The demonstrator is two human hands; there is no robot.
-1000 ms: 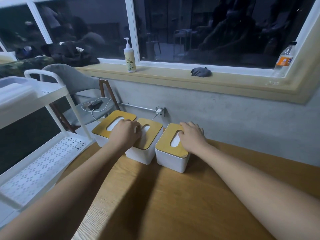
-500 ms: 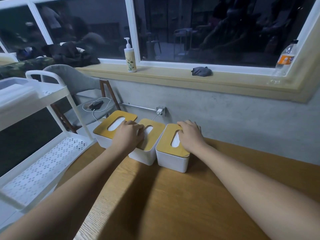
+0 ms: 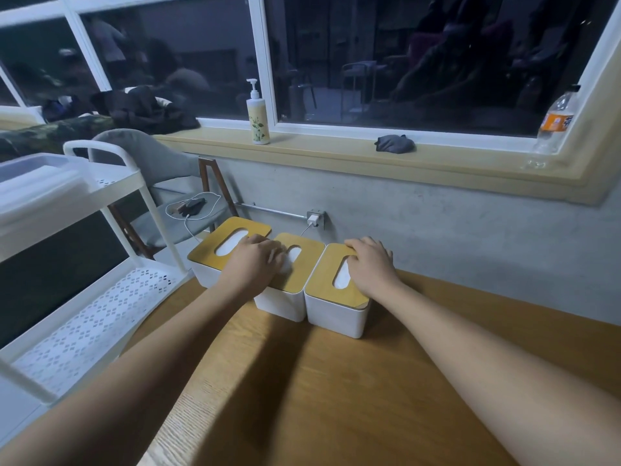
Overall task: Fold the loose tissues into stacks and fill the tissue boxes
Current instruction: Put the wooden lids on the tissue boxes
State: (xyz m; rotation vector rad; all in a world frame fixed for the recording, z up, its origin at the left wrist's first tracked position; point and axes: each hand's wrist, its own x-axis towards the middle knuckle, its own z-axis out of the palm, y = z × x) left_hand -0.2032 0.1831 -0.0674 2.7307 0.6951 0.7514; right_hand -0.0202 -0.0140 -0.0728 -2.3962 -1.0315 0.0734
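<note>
Both bare forearms are stretching in from the lower corners of the frame, converging toward its centre. The left hand (image 3: 255, 262) is lying palm down, fingers together and gently bent. The right hand (image 3: 371, 264) is lying palm down too, just right of centre, with its fingertips curving downward.

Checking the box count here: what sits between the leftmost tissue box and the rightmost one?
The head view shows a middle tissue box between the leftmost box and the rightmost box; the left hand rests on its lid.
</note>
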